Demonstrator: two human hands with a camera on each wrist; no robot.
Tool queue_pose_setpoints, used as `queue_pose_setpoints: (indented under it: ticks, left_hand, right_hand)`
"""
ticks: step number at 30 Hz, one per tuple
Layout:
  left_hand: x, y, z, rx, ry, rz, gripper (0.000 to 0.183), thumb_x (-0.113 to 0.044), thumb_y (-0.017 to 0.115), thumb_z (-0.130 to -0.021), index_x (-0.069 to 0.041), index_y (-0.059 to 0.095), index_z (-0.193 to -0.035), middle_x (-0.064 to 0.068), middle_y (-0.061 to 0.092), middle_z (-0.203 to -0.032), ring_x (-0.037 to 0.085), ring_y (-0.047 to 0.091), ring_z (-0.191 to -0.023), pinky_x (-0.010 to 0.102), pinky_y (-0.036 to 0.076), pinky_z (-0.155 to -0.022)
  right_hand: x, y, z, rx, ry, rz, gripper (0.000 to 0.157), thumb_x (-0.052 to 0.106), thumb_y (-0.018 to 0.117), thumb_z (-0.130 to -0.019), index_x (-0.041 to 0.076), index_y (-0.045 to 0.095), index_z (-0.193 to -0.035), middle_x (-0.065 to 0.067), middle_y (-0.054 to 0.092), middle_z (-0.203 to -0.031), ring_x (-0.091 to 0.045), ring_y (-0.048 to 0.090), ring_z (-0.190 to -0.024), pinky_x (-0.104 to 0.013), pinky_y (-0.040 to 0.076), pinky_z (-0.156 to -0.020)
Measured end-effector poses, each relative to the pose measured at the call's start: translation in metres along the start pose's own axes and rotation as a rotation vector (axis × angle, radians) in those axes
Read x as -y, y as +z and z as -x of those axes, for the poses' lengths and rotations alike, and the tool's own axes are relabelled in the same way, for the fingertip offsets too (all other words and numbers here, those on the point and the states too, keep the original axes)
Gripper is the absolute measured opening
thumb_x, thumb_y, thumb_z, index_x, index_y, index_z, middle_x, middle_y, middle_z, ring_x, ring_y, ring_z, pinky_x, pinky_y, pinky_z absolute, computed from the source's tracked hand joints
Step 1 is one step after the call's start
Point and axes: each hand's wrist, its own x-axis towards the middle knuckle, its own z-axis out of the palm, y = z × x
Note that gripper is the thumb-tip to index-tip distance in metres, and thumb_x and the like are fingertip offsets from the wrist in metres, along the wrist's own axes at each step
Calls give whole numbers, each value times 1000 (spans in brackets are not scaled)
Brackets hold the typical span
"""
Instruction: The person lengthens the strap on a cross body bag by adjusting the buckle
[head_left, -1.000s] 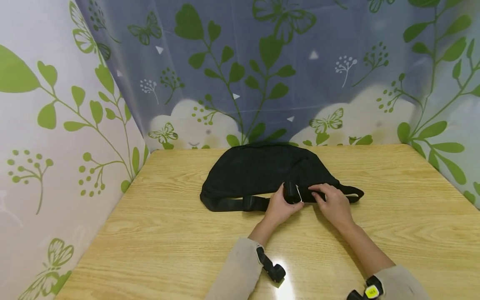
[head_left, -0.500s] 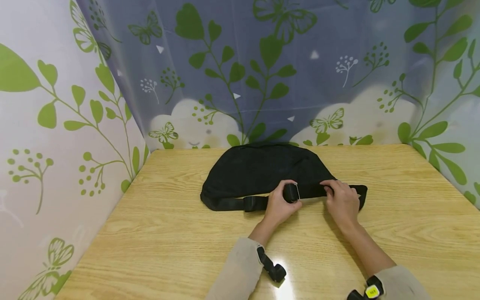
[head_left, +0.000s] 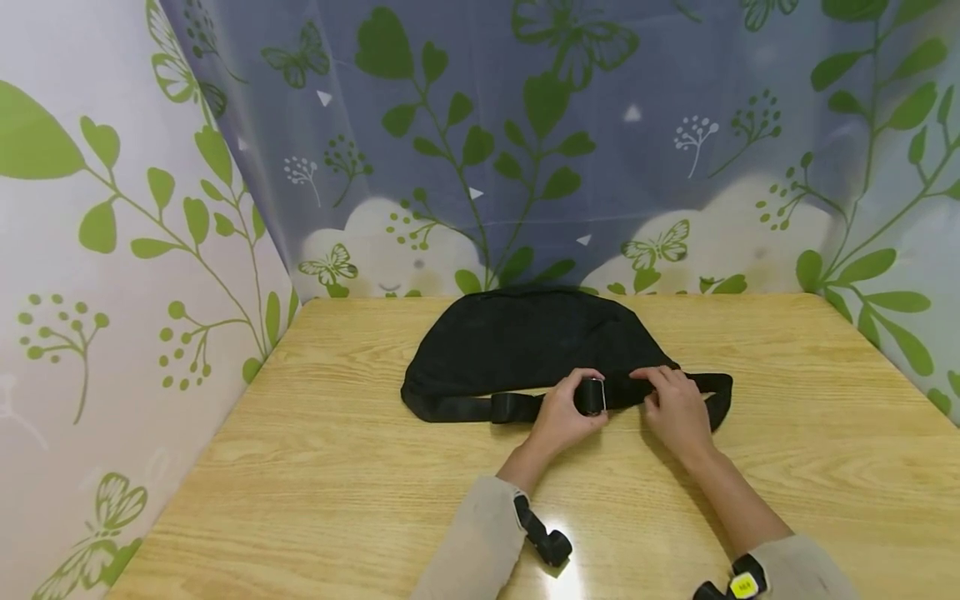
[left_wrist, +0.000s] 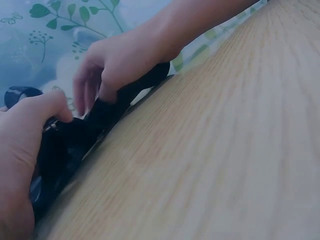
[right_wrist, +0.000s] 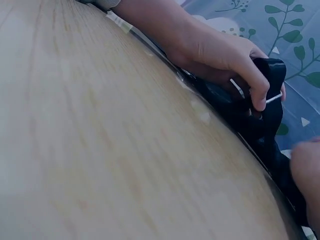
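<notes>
A black waist bag [head_left: 525, 342] lies flat at the back of the wooden table, its strap [head_left: 457, 408] running along the near side. My left hand [head_left: 562, 417] grips a metal strap slider [head_left: 603, 395] between thumb and fingers, with a loop of webbing standing up through it. In the right wrist view, the slider's bar [right_wrist: 273, 98] shows bright beside the left thumb. To the right, my right hand [head_left: 678, 412] pinches the strap, its fingertips down on the webbing in the left wrist view. Beyond that hand the strap [head_left: 720, 392] bends back in a loop.
The wooden table [head_left: 337, 500] reaches a patterned cloth backdrop [head_left: 420, 250] right behind the bag. Another patterned cloth [head_left: 112, 333] borders the left side. Each wrist wears a black camera mount [head_left: 543, 533].
My right hand slid right along the strap, then came back slightly left. My left hand shifted a little right with the slider, and the strap loop at the far right changed shape.
</notes>
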Motion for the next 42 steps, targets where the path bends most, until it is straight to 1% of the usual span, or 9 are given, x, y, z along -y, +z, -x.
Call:
queue_pose_setpoints:
  ticks: [6, 9, 12, 17, 21, 24, 28, 34, 42]
  left_hand:
    - [1, 0, 2, 61, 37, -56, 46, -9, 75, -73, -18, 54, -113, 0, 57, -103, 10, 53, -83, 19, 44, -68]
    - [1, -1, 2, 62, 28, -57, 46, -9, 74, -73, -19, 54, -114, 0, 56, -104, 11, 53, -84, 20, 44, -69]
    - [0, -1, 2, 45, 18, -64, 47, -9, 75, -73, -19, 54, -114, 1, 56, -103, 11, 53, -82, 20, 44, -67]
    - [0, -1, 2, 10, 20, -103, 48, -9, 75, -72, -19, 54, -114, 1, 56, -99, 11, 52, -78, 20, 44, -63]
    - [0, 0, 1, 11, 39, -134, 48, -10, 76, -71, -19, 54, -113, 0, 56, -99, 10, 51, -79, 19, 43, -64]
    - [0, 0, 1, 17, 49, -142, 48, -10, 77, -71, -18, 54, -112, 0, 57, -99, 10, 51, -79, 18, 43, -65]
    - [-1, 0, 0, 24, 42, -134, 47, -10, 77, -71, -18, 55, -112, 0, 56, -99, 10, 51, -78, 19, 43, -64]
    - [-1, 1, -1, -21, 39, -127, 48, -8, 75, -70, -18, 54, -113, 0, 55, -96, 12, 50, -74, 18, 42, -59]
    - [-2, 0, 0, -89, 44, -110, 49, -6, 73, -69, -19, 54, -112, 0, 55, -93, 16, 53, -74, 16, 41, -60]
  right_hand:
    - [4, 4, 1, 163, -142, -144, 35, -11, 60, -74, -1, 61, -107, -15, 61, -104, -34, 54, -99, -49, 38, -86]
    - [6, 4, 2, 203, -158, -161, 33, -5, 61, -79, -2, 59, -111, -16, 60, -108, -35, 53, -101, -49, 40, -85]
    - [7, 4, 1, 211, -137, -185, 33, -1, 61, -82, -1, 57, -114, -16, 59, -110, -35, 53, -102, -49, 39, -85]
    - [8, 3, 0, 160, -95, -238, 25, 4, 63, -84, 2, 59, -109, -11, 60, -103, -30, 54, -95, -47, 40, -82]
    - [7, 5, -2, 83, -145, -252, 12, 4, 67, -82, 4, 61, -92, -5, 59, -88, -24, 52, -83, -41, 38, -75]
    - [6, 6, -3, 32, -191, -212, 10, 4, 70, -78, 5, 61, -84, -4, 58, -81, -24, 50, -78, -39, 35, -71]
    - [6, 6, -3, -11, -195, -133, 13, 5, 72, -75, 5, 62, -82, -6, 60, -80, -27, 51, -79, -43, 35, -72]
    - [4, 4, -3, -40, -131, -36, 15, 6, 74, -73, 6, 61, -80, -7, 60, -79, -32, 51, -83, -48, 35, -79]
    - [2, 1, -2, -72, 17, 66, 14, 10, 73, -77, 5, 60, -80, -10, 60, -80, -36, 50, -86, -50, 34, -79]
